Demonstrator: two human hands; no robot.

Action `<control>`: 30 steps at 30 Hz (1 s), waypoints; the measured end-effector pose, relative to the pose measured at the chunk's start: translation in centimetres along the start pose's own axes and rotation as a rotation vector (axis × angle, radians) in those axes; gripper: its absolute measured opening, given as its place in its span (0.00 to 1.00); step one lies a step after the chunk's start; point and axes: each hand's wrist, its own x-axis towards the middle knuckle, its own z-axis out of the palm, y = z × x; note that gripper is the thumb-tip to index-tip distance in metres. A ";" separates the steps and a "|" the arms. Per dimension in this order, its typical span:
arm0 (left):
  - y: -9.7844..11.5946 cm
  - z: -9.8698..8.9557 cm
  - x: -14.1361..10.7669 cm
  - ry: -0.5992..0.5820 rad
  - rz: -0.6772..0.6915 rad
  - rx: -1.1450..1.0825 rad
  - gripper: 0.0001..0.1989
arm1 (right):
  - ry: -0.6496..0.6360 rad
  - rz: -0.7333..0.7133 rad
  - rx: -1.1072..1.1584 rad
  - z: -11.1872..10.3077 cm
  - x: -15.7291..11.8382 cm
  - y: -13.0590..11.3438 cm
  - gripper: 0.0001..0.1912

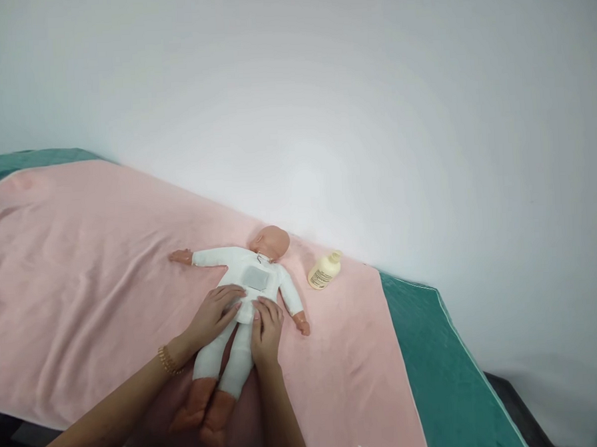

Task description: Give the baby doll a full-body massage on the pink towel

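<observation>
At the lower center of the frame, a white-clad doll (246, 313) lies on a pink blanket (101, 280) beside a cream bottle (324, 271), the left hand (214, 316) and right hand (267, 333) touching its waist, each grip loosely spread.

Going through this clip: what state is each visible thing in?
White-bodied, reddish-limbed doll: lying flat, arms spread.
Left hand: resting on the doll's lower torso.
Right hand: on the torso's other side, fingers bent.
Gold beaded bracelet: worn, left wrist.
Cream plastic bottle: label visible; standing or lying unclear.
Pink fabric blanket: spread, wrinkled.
Green fabric sheet: partly covered by the blanket.
</observation>
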 end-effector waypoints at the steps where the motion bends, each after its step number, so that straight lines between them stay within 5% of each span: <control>1: 0.0 0.0 -0.1 0.012 0.002 0.005 0.16 | -0.003 -0.014 -0.007 0.0 -0.1 0.0 0.18; 9: 0.5 0.0 0.1 -0.014 0.006 0.039 0.20 | -0.083 -0.020 -0.065 0.1 0.0 0.1 0.21; 20: 1.8 -0.6 1.5 -0.003 -0.068 0.037 0.16 | -0.042 0.045 -0.014 0.3 0.8 0.0 0.19; 27: 1.5 -1.2 5.3 0.119 -0.084 -0.071 0.19 | 0.129 0.120 0.102 0.2 5.5 0.2 0.21; 30: 0.9 -0.9 7.6 0.092 -0.046 0.000 0.20 | 0.099 0.123 0.025 0.7 8.0 0.8 0.20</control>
